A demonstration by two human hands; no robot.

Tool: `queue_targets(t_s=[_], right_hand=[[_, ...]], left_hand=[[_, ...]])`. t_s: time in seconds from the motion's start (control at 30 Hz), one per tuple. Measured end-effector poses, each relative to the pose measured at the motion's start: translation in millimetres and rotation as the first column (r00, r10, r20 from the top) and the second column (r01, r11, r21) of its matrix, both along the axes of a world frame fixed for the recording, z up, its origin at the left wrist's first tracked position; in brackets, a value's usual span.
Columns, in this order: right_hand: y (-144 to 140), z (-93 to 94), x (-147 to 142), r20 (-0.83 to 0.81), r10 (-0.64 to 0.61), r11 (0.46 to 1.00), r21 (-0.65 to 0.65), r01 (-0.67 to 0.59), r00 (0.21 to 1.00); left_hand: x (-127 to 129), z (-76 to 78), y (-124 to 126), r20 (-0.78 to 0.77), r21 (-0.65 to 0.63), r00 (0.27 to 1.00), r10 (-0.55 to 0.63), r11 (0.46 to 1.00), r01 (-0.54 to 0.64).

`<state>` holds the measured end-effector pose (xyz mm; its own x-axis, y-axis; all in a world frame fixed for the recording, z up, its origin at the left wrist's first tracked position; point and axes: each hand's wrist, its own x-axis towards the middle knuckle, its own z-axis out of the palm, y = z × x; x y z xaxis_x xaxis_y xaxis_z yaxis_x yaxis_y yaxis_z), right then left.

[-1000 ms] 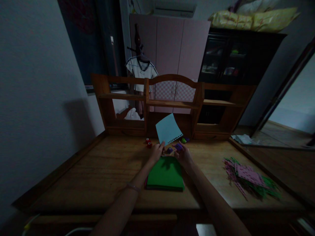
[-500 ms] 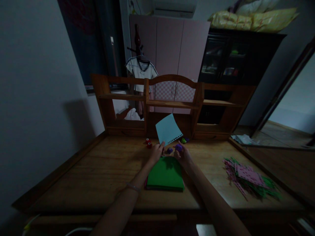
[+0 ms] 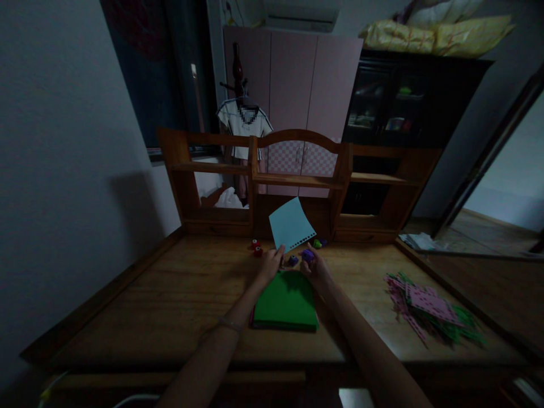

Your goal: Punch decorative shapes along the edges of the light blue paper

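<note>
My left hand (image 3: 270, 263) pinches the lower corner of a light blue paper sheet (image 3: 290, 222), which stands upright with a row of punched holes along its right lower edge. My right hand (image 3: 317, 267) grips a small purple hole punch (image 3: 307, 255) at that edge of the sheet. Another purple punch (image 3: 293, 260) sits on the desk between my hands. Just below them lies a stack of coloured paper with a green sheet (image 3: 286, 300) on top.
Two red punches (image 3: 256, 247) and a green and a purple one (image 3: 318, 243) sit near the wooden shelf unit (image 3: 297, 178) at the desk's back. A heap of punched pink and green sheets (image 3: 429, 309) lies at the right. A raised wooden rim (image 3: 102, 297) borders the desk's left.
My right hand with the purple punch has risen slightly toward the sheet's punched edge. The left hand and the sheet have hardly moved.
</note>
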<state>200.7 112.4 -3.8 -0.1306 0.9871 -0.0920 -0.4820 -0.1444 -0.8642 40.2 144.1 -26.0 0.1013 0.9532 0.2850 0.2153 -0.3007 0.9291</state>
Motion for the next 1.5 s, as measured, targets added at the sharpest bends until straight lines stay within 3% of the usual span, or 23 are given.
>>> queue_targets(t_s=[0.3,0.97,1.5], right_hand=[[-5,3.3,-3,0.013,-0.066,0.998,0.022,0.066,0.998],[0,-1.4,-2,-0.121,-0.012,0.998,-0.065,0.004,0.993],[4,-5.0,-1,-0.087,-0.016,0.999,-0.052,0.012,0.996]], left_hand=[[1,-1.1,0,0.028,-0.004,0.999,-0.019,1.000,0.019],[2,-6.9,4,-0.007,-0.012,1.000,-0.021,1.000,0.021],[1,-4.5,2,-0.032,-0.001,0.999,-0.015,1.000,0.015]])
